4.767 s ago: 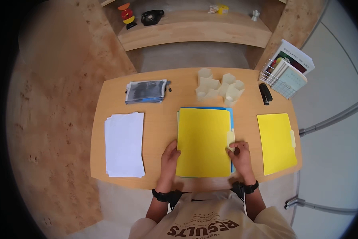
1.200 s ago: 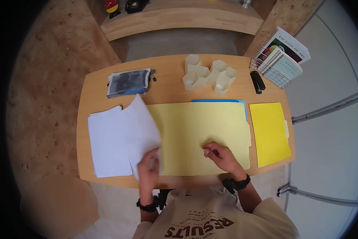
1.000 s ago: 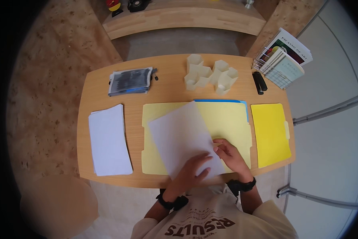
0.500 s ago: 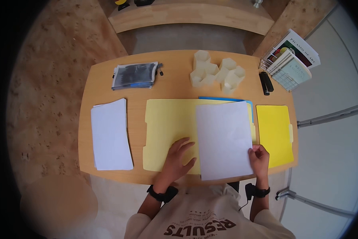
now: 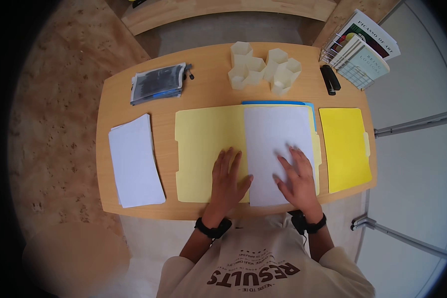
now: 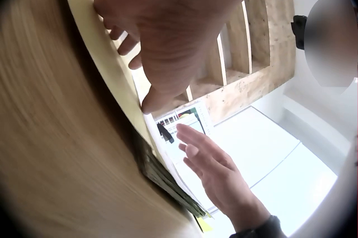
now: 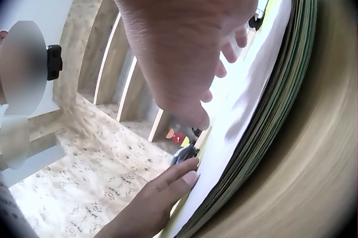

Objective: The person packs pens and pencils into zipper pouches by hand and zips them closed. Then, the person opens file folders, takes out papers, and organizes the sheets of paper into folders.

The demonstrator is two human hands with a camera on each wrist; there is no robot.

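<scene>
An opened file folder (image 5: pixel 203 129) lies in the middle of the table, pale yellow inside, on a stack of folders (image 7: pixel 279 93) whose edges show in the right wrist view. A white sheet of paper (image 5: pixel 273 129) covers most of its right half. My left hand (image 5: pixel 227 181) rests by the fold with fingers spread, its thumb reaching the sheet's left edge. Over the sheet, my right hand (image 5: pixel 299 181) has its fingers spread and grips nothing. A blue folder (image 5: pixel 278 103) peeks out behind the open one.
Left stands a pile of white paper (image 5: pixel 136 164); right lies a bright yellow folder (image 5: pixel 345 149). Farther back are a dark zip pouch (image 5: pixel 158 84), hexagonal cream holders (image 5: pixel 263 69), a black stapler (image 5: pixel 329 80) and a wire rack (image 5: pixel 355 69) with books.
The yellow folder on the stack has been opened. My left hand brought a sheet from the left pile onto its right half; my right hand has let go of the sheet's right edge.
</scene>
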